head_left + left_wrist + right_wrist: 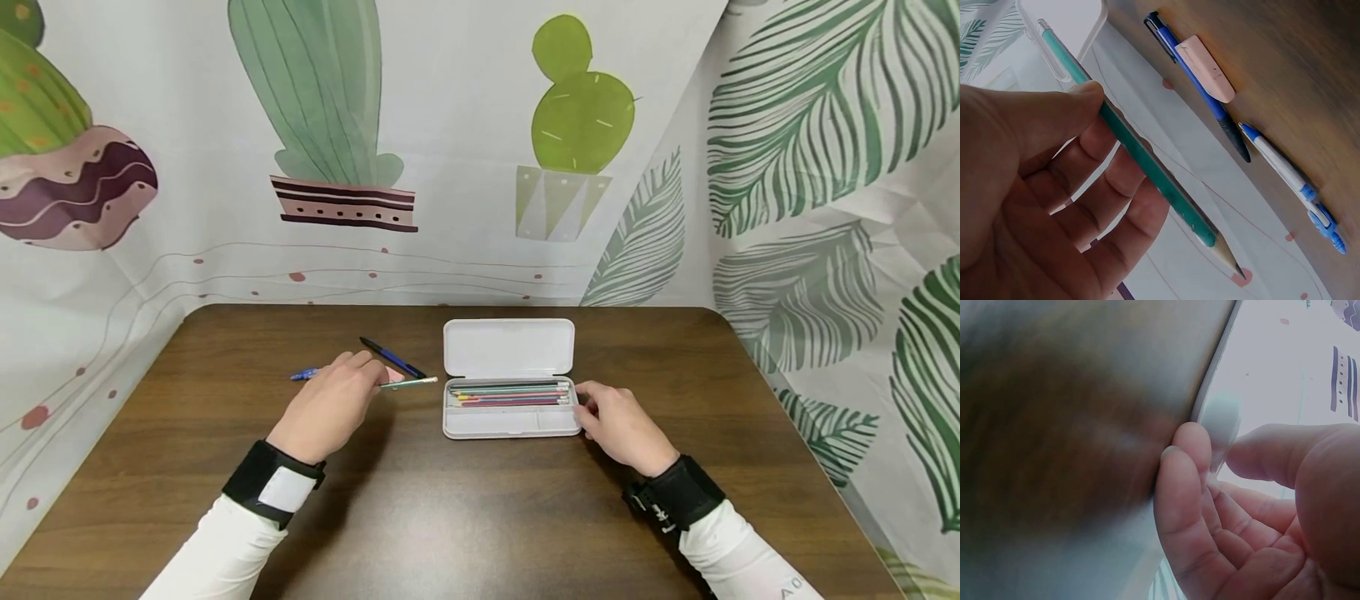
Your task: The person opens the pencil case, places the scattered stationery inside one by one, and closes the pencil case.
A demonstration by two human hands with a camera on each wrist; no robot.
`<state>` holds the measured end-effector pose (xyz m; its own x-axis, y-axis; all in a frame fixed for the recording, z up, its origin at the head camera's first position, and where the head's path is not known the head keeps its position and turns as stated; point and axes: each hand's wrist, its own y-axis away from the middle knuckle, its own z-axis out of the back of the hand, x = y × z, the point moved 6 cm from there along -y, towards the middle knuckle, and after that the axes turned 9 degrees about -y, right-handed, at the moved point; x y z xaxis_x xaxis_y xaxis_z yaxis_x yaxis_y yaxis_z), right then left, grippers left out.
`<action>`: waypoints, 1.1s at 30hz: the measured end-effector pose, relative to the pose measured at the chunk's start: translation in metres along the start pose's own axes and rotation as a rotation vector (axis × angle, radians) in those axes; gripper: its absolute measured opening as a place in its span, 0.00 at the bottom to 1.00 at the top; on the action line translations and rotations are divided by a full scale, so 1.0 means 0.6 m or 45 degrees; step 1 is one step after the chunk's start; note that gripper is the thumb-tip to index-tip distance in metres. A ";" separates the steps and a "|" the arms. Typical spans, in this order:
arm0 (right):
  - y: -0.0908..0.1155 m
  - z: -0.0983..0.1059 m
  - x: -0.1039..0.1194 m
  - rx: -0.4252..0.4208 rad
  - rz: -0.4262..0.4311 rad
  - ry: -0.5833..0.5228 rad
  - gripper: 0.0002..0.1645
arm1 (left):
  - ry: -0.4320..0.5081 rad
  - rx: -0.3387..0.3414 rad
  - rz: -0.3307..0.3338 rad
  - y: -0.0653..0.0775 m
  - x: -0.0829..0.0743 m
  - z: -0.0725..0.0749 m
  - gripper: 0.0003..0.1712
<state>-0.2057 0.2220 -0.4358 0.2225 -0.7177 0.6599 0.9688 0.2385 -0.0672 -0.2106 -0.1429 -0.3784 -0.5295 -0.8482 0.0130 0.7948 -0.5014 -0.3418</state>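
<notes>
The left hand point(330, 408) pinches a green pencil point(1147, 162) at the white case's point(487, 423) nine o'clock. The right hand point(622, 427) seems to hold the case's three o'clock end so it won't slide.

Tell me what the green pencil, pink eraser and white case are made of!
The green pencil is probably smoothly painted wood: bare tan shows at the sharpened end. The pink eraser looks like matte rubber or vinyl, with dark marks. The white case seems smooth, evenly coloured plastic, but could be painted metal.
</notes>
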 end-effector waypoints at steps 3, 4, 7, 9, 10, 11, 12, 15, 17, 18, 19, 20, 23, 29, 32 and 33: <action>0.000 0.000 0.000 -0.004 0.004 0.001 0.18 | 0.033 0.009 0.018 -0.003 -0.003 -0.002 0.06; 0.000 0.000 0.000 -0.004 0.003 -0.002 0.18 | 0.040 0.008 0.020 -0.004 -0.004 -0.003 0.06; -0.001 0.000 0.000 -0.001 -0.003 -0.004 0.18 | 0.025 -0.006 -0.011 -0.010 -0.010 -0.004 0.07; -0.001 0.000 0.000 -0.002 -0.006 -0.006 0.18 | 0.003 -0.019 -0.040 -0.014 -0.014 -0.004 0.07; -0.002 0.000 -0.001 -0.003 -0.008 -0.007 0.18 | -0.006 -0.023 -0.051 -0.015 -0.017 -0.004 0.07; -0.002 0.000 0.000 -0.003 -0.006 -0.008 0.18 | -0.016 -0.026 -0.062 -0.017 -0.019 -0.004 0.06; -0.002 0.000 0.000 -0.004 -0.005 -0.009 0.18 | -0.024 -0.027 -0.067 -0.018 -0.021 -0.004 0.06; -0.002 0.000 0.000 -0.003 -0.006 -0.011 0.18 | -0.027 -0.027 -0.070 -0.022 -0.026 -0.004 0.06; -0.001 0.000 -0.001 0.001 -0.009 -0.011 0.18 | -0.026 -0.034 -0.070 -0.024 -0.031 -0.003 0.06; -0.001 0.000 -0.001 0.001 -0.011 -0.010 0.18 | -0.025 -0.037 -0.071 -0.026 -0.033 -0.002 0.06; -0.001 0.000 -0.001 0.003 -0.011 -0.010 0.18 | -0.026 -0.040 -0.074 -0.027 -0.036 -0.002 0.06; 0.000 -0.001 -0.001 0.005 -0.011 -0.011 0.18 | -0.026 -0.040 -0.077 -0.029 -0.038 -0.001 0.06; 0.001 -0.001 0.000 0.008 -0.011 -0.011 0.18 | -0.031 -0.030 -0.081 -0.035 -0.047 -0.001 0.06; 0.003 -0.001 0.000 0.013 -0.013 -0.019 0.18 | -0.038 -0.016 -0.091 -0.048 -0.063 -0.005 0.07; 0.002 -0.001 0.001 0.011 -0.007 -0.019 0.18 | -0.043 -0.023 -0.099 -0.054 -0.070 -0.007 0.06; 0.002 -0.001 0.001 0.012 -0.004 -0.018 0.18 | -0.045 -0.024 -0.102 -0.056 -0.072 -0.008 0.06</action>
<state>-0.2046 0.2215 -0.4358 0.2174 -0.7090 0.6709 0.9685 0.2422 -0.0579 -0.2159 -0.0885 -0.3722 -0.5804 -0.8110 0.0742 0.7441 -0.5651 -0.3562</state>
